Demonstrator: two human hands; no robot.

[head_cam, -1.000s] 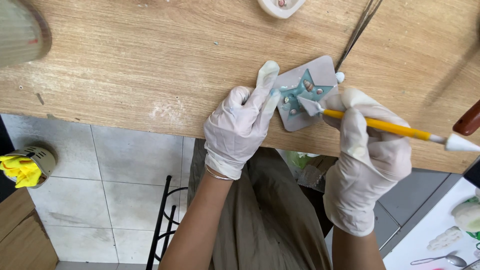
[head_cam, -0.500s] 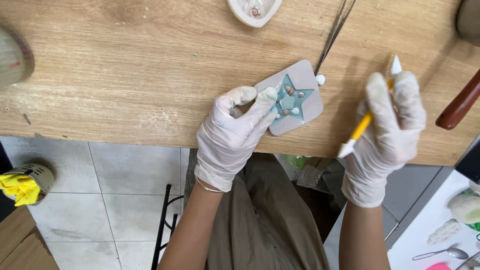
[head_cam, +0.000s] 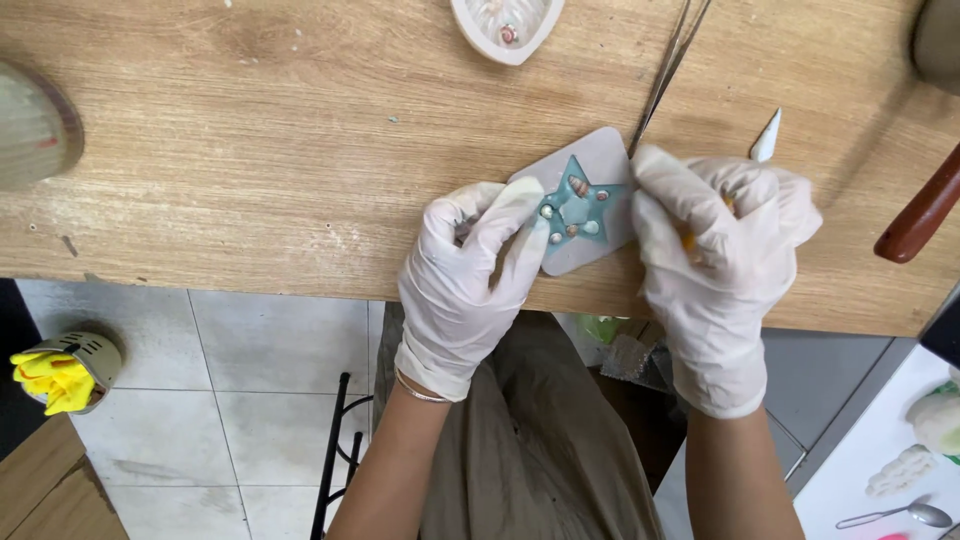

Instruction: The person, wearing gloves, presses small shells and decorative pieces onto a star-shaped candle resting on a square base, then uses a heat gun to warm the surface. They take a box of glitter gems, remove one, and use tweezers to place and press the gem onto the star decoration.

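From the head camera, looking straight down, both forearms come up from the bottom edge toward the near edge of a wooden table point(head_cam: 300, 130), each hand in a whitish glove. The left hand point(head_cam: 470, 270) is half curled, knuckles up, with its fingers bent and its fingertips point(head_cam: 530, 205) pressed on the left side of a small grey square mould point(head_cam: 610, 160) that lies flat on the table close to the near edge; it pins the mould rather than gripping it. The mould's star-shaped cavity holds teal filling point(head_cam: 575, 205) dotted with small shells. The right hand point(head_cam: 715, 250) is folded into a loose fist, its fingers closed around a yellow-handled modelling tool point(head_cam: 766, 135); only the white pointed tip sticks out above the knuckles, and a sliver of yellow shows between the fingers. Its index finger reaches left and touches the mould's right edge. The two hands flank the mould, close together. A thin pair of metal tweezers point(head_cam: 670, 60) lies on the table behind the mould, and a pale teardrop-shaped mould point(head_cam: 505, 30) sits at the far edge. A brown wooden handle point(head_cam: 920, 215) enters from the right. Below the table there is a tiled floor and a small cup with yellow cloth point(head_cam: 60, 375).
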